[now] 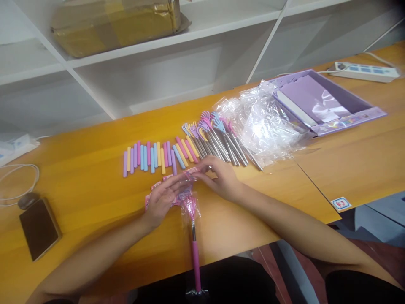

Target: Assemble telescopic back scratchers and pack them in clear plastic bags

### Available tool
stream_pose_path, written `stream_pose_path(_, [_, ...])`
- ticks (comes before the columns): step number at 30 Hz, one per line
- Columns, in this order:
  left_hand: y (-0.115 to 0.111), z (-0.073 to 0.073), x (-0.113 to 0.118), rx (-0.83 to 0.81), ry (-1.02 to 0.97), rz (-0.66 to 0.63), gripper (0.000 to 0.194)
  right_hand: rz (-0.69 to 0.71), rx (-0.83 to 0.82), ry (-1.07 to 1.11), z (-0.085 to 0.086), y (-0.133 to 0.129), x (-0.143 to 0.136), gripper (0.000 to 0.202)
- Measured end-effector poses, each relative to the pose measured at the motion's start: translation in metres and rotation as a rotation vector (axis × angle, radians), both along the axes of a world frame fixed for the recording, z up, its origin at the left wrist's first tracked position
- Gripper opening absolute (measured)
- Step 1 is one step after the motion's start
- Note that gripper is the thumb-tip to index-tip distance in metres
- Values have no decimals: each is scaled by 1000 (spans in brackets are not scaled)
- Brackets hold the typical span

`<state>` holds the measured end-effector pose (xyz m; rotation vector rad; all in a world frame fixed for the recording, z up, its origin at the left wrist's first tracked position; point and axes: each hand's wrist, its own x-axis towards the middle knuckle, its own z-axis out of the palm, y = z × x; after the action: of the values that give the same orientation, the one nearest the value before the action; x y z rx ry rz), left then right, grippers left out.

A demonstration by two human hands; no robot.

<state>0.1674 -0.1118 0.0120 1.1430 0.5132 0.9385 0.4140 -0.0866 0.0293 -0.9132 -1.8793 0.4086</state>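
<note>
My left hand [162,202] lies with fingers stretched out over small pink-and-white packets [155,185]. The fingers of my right hand [218,176] are closed on the edge of a pink-topped clear bag [191,172]. Below them a pink-handled back scratcher [196,264] in clear wrap reaches past the table's front edge. Beyond my hands are a row of pink, yellow, blue and purple tubes [144,158] and a pile of metal rods [230,147] with coloured hand-shaped heads [218,122].
Clear plastic bags [262,122] lie beside an open purple box [351,120]. A power strip [367,71] is at the back right, a dark phone-like slab [40,229] at left. White shelves [177,40] hold a taped carton [117,25].
</note>
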Motion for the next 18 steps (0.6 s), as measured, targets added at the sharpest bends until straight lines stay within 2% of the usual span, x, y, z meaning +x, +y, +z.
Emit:
stream_pose_path(8, [3,-1,1,-31,-28,5,52,-11,84,-23,1,4,5,14])
stream_pose_path(13, [2,-2,0,-82,-32,21,55,75,48,-117,-5,5,1,13])
stream_pose_path(18, [2,2,1,-82,-48,-2,54,141,133,-176,-5,5,2,24])
